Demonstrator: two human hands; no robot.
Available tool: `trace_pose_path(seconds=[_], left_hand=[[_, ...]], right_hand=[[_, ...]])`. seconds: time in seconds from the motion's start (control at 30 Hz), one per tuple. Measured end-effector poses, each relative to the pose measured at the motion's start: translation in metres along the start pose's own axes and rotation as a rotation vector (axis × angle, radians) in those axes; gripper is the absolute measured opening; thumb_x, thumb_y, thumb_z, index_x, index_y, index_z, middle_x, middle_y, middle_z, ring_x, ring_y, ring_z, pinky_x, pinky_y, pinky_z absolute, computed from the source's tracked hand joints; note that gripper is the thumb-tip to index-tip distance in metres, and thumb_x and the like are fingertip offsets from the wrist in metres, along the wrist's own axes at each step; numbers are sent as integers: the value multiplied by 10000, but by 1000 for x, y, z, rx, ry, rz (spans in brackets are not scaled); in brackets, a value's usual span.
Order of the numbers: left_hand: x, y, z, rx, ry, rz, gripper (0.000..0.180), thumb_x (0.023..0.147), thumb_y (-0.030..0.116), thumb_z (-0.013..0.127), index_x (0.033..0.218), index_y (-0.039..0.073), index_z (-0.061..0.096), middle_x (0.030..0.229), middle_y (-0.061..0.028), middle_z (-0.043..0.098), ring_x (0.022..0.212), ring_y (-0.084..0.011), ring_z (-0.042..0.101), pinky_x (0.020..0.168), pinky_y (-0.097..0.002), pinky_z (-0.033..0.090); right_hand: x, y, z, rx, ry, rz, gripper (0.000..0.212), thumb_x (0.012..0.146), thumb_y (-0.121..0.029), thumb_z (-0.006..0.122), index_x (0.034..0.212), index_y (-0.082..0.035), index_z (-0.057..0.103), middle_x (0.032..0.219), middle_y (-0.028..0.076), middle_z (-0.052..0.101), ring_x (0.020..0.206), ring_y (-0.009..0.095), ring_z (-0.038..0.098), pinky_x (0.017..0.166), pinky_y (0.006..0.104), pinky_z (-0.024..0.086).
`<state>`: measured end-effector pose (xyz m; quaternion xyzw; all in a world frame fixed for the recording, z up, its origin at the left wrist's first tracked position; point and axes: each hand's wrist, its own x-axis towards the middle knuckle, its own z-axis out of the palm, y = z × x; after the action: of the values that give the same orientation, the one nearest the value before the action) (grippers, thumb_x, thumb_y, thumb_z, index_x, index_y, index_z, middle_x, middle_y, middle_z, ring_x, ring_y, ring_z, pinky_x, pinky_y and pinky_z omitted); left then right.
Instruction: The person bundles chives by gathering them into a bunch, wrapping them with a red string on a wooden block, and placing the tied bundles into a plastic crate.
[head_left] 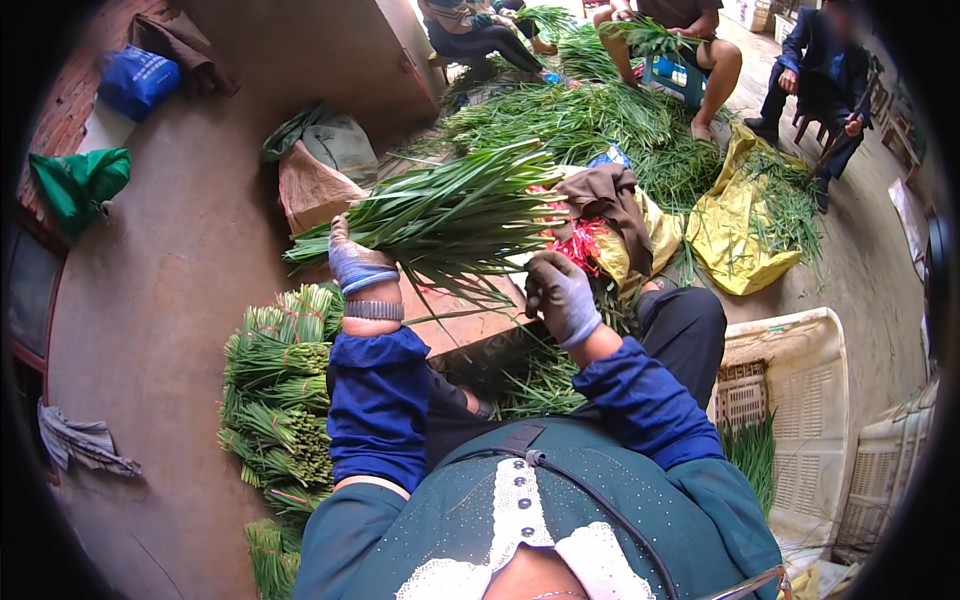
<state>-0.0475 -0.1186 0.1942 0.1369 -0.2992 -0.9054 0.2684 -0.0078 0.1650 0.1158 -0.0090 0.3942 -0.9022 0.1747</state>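
Observation:
A large loose bunch of garlic chives [455,205] is gripped at its left end by my gloved left hand [360,262]. Its leaves fan out to the right, over a low board [470,328]. My gloved right hand [563,298] is just below the leaf tips, fingers curled together; whatever they may pinch is too small to make out. Just beyond that hand are red plastic strips [578,248] and a brown cloth [605,198]. Tied chive bundles [285,385] are stacked on the floor beside my left arm.
A big heap of loose chives [600,125] covers the floor ahead, beside a yellow sack [738,230]. Three people sit beyond it. At my right stands a cream plastic crate [805,400] with chives inside; stuffed sacks [315,180] stand ahead left.

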Motion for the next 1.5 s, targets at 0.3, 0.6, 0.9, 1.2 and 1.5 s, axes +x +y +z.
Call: trace_pose_path(seconds=[0.3, 0.6, 0.9, 1.2, 1.5], left_hand=[[3, 8, -10, 38, 6, -32, 332, 932, 339, 561, 1112, 69, 633, 1113, -123, 668, 989, -324, 646, 912, -511, 518], [0, 6, -14, 13, -15, -162, 333, 952, 277, 536, 1153, 20, 604, 1165, -165, 646, 1038, -348, 629, 956, -522, 502], [-9, 7, -8, 4, -44, -121, 339, 952, 248, 524, 1154, -16, 590, 1180, -201, 626, 1073, -368, 610, 970, -550, 490], [-12, -2, 6, -14, -87, -59, 357, 961, 247, 498, 1198, -10, 574, 1153, -153, 643, 1064, -309, 616, 976, -493, 488], [-2, 27, -15, 48, 87, 3, 292, 932, 290, 558, 1077, 51, 644, 1113, -143, 673, 1011, -320, 645, 945, -519, 504]], right_hand=[[39, -32, -42, -623, 171, -688, 154, 857, -88, 678, 993, -14, 685, 986, 96, 634, 885, 179, 607, 817, 299, 474], [59, -14, -58, -800, -258, -669, 276, 935, -216, 598, 1112, -10, 648, 1077, 68, 659, 952, 144, 628, 858, 285, 496], [50, -7, -68, -446, -136, -289, 210, 989, -90, 459, 1105, -15, 617, 1047, 61, 647, 973, 166, 645, 859, 311, 521], [61, 1, -50, -742, -210, -599, 545, 742, 226, 460, 1203, -22, 611, 1152, 83, 648, 1006, 173, 626, 787, 287, 531], [22, -65, -76, -138, -34, 58, 96, 866, -133, 643, 936, -73, 670, 888, 31, 676, 802, 125, 649, 687, 279, 513]])
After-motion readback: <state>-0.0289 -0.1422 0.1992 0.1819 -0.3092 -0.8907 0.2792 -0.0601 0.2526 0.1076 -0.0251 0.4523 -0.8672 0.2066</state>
